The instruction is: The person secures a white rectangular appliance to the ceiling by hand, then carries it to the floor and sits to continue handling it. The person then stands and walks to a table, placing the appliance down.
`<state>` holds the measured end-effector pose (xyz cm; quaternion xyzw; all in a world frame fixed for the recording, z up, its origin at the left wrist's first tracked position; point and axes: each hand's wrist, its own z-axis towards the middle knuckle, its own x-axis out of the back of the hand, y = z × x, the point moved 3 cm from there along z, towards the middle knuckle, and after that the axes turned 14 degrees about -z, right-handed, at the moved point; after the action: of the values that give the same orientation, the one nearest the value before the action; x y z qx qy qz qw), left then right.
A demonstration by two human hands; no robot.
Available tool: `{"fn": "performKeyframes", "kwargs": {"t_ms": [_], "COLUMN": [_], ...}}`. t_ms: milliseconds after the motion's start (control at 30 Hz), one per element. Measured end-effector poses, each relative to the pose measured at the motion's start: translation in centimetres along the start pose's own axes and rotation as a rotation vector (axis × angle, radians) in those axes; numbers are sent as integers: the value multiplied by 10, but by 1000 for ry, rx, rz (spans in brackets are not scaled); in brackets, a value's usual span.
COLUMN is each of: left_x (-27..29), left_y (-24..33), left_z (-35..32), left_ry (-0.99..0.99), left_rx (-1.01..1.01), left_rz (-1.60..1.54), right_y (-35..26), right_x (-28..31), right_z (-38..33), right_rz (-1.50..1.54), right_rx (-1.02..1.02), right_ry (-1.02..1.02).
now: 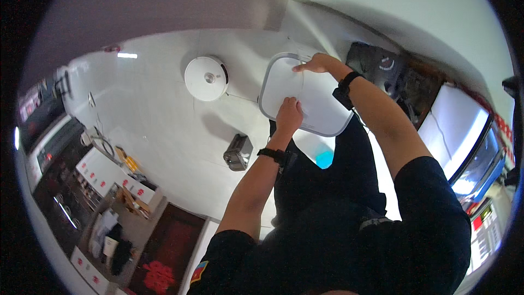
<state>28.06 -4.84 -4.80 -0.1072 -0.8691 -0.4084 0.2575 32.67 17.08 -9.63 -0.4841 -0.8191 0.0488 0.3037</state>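
Note:
A rounded white panel [322, 106] with a grey rim is in front of my body, just above my legs. My left hand [290, 113] is over its near left part, the fingers curled closed. Whatever they hold, if anything, is hidden. My right hand [319, 64] reaches over the far rim, its thumb and finger drawn together above the white face. A thin pale line runs between both hands; I cannot tell whether it is a strand or a crease. Each wrist wears a dark band.
A round white robot vacuum [207, 78] sits on the pale floor, far left of the panel. Closer in stands a small grey boxy device [238, 152]. A turquoise round thing [324, 159] shows between my legs. Dark fabric [376, 65] lies right; an open carton [117, 224] stands lower left.

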Motion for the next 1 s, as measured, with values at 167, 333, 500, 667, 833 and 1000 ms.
{"fn": "performKeyframes", "kwargs": {"t_ms": [167, 333, 500, 667, 833, 1000], "left_x": [14, 29, 8, -45, -61, -66], "left_y": [23, -54, -189, -226, -209, -223], "left_z": [-29, -158, -381, -539, -575, -582], "left_ry": [213, 438, 589, 519, 561, 495], "left_rx": [108, 195, 656, 1144, 1061, 1031], "left_rz": [-108, -591, -637, -705, -929, -1010], "right_y": [6, -11, -12, 7, -1, -48], "right_x": [12, 17, 10, -16, -36, -58], "right_z": [-11, -28, -28, -8, -18, -42], "right_rz": [52, 104, -76, -135, -161, -149], "right_rx": [-63, -88, -64, -119, -16, 93], "right_ry": [-65, -220, 108, 252, 317, 440]}}
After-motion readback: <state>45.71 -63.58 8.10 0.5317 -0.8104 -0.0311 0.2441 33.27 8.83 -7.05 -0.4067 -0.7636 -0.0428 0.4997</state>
